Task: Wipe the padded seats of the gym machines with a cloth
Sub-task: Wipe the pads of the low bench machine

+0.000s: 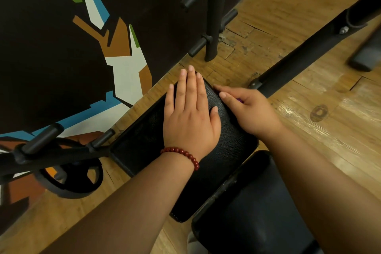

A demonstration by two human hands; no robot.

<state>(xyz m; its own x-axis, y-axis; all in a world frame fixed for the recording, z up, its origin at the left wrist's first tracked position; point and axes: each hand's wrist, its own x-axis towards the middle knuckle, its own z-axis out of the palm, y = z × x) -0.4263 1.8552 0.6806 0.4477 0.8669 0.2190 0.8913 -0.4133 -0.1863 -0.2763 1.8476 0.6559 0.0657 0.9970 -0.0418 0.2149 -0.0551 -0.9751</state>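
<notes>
Person's got both hands on a black padded seat (224,150) of a bench-type machine, w/ a second pad (257,202) just beside it, nearer the body. Left hand (189,113) lies flat on the seat's top surface, palm down, fingers straight and close together, tips reaching the far end. It looks like it's bracing the pad, not holding anything. There's a red bead bracelet (181,153) on that wrist. Right hand (250,109) sits at the seat's right edge near the far corner, fingers curled, and a sliver of purple peeks out btw thumb and fingers. That's prob the cloth (239,100), bunched up and almost all hidden, so I can't tell how much of it touches the padding. Step in hand, as I read it, is wiping the side edge of this seat. Whether the top's done I can't say, as no streaks or damp show on the leather. Next move prob calls for dragging the cloth along that edge toward the body, or up onto the top, in which case the left hand has to lift clear first. The nearer pad would want the same treatment after. Around them: worn wood floor (309,130), a black frame bar (299,57) running off right, and a weight plate (72,179) at left by the painted wall (61,47).
</notes>
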